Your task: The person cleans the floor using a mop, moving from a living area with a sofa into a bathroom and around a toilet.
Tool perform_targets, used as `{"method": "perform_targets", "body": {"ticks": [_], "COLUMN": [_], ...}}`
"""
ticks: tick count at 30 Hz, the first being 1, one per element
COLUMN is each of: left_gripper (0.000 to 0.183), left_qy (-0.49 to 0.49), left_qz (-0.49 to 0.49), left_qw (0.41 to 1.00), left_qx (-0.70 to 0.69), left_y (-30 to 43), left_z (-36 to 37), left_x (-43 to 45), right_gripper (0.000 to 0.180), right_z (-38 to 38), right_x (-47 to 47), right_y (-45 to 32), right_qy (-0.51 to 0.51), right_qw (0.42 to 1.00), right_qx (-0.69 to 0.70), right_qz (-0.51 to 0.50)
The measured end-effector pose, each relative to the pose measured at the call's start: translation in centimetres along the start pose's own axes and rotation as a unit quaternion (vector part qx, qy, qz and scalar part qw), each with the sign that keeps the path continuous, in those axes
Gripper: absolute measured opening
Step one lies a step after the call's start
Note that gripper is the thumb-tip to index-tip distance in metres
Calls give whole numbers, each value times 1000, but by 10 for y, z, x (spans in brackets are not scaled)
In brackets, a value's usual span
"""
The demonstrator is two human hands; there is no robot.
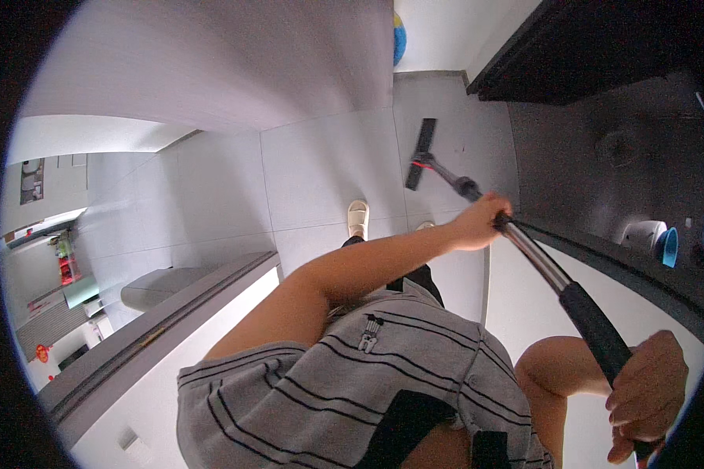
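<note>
My left hand [478,221] is wrapped around the lower metal pole of a flat-headed floor mop [537,258]. Higher up, my right hand [648,393] grips the end of the pole, by its black foam sleeve [595,328]. The pole slants down and forward across my right side. Its narrow dark mop head [425,138], with a red line at the joint, lies on the grey tiled floor [328,170] ahead of my feet. A beige slipper [358,216] is on one foot; the other is mostly hidden by my left arm.
A smooth pale panel [223,58] rises ahead and to the left. Dark glossy glass [586,170] stands along the right, with a blue basin [670,247] visible in it. At left, a door frame [164,334] borders another room. A blue and yellow round object [399,41] shows at top.
</note>
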State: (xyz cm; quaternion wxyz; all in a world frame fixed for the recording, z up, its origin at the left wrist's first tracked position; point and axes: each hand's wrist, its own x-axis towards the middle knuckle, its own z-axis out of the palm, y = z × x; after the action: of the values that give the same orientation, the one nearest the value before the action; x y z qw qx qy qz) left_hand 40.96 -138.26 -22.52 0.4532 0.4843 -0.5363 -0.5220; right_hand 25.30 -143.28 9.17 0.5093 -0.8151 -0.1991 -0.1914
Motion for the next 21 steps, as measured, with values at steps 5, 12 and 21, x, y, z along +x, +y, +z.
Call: {"method": "perform_targets", "body": {"ticks": [5,12,21], "left_gripper": [26,45,29], "left_qy": [79,178,204], "left_qz": [58,-56,-204], "left_qw": [988,962,952], "left_qx": [116,202,103], "left_y": [-48,-120,-159], "left_z": [-117,-286,-341], "left_x": [-44,-156,-201], "right_gripper": [21,14,19], "right_z": [35,104,140], "right_x": [62,152,168], "right_y": [75,210,271], "right_qy": [105,204,201], "right_qw": [994,971,957], "right_qx": [36,110,171], "right_qz": [-16,56,117]}}
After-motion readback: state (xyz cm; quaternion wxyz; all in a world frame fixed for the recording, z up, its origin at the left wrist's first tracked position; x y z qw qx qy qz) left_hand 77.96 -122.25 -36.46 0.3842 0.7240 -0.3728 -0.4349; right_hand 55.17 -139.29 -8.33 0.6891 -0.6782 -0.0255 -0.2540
